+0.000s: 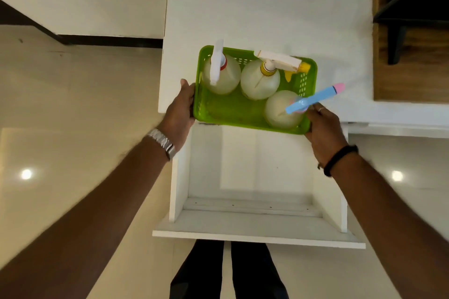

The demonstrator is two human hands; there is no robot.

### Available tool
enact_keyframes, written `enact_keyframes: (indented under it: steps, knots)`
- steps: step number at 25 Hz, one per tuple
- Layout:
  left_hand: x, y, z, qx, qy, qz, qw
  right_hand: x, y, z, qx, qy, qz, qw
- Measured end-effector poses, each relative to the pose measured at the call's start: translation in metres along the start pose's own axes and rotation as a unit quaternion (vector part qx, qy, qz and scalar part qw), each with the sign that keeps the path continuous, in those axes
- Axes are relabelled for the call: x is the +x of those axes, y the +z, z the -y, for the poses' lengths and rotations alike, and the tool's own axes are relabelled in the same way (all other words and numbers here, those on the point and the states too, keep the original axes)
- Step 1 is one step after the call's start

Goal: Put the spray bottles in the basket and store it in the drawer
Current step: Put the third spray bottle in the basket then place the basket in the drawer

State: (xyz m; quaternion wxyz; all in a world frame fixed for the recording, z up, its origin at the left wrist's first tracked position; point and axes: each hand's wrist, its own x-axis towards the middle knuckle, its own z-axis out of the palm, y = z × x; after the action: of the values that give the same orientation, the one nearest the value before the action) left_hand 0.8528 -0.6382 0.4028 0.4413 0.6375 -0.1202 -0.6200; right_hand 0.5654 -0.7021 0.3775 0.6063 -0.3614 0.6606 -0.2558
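Observation:
A green plastic basket (233,111) is held at the front edge of the white cabinet top (267,19), partly over the open drawer (252,172). Three pale spray bottles stand in it: one with a white head and red collar (220,75), one with a cream head and yellow nozzle (261,79), one with a blue and pink head (281,109). My left hand (181,109) grips the basket's left rim. My right hand (324,124) grips its near right corner.
The drawer is pulled out toward me, white inside, with its front panel (257,238) nearest my legs. A wooden surface with a black frame (410,31) stands at the right. Glossy beige floor lies on both sides.

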Motion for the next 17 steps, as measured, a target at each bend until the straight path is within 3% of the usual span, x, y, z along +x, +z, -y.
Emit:
enact_keyframes:
  steps: [3, 8, 12, 17]
  knots:
    - [-0.044, -0.025, 0.047, -0.007, -0.017, 0.026, 1.000, -0.050, -0.014, -0.049, -0.003, 0.018, 0.006, 1.000]
    - [-0.073, -0.054, 0.145, 0.005, -0.150, -0.037, 0.988, -0.078, -0.021, -0.152, -0.072, 0.118, 0.003, 0.990]
    - [-0.043, -0.061, 0.217, -0.005, -0.256, -0.079, 0.963, -0.059, -0.004, -0.224, -0.101, 0.175, 0.020, 0.979]
    - [0.014, -0.065, 0.284, 0.009, -0.293, -0.109, 0.950, -0.021, 0.007, -0.289, -0.099, 0.216, 0.006, 0.971]
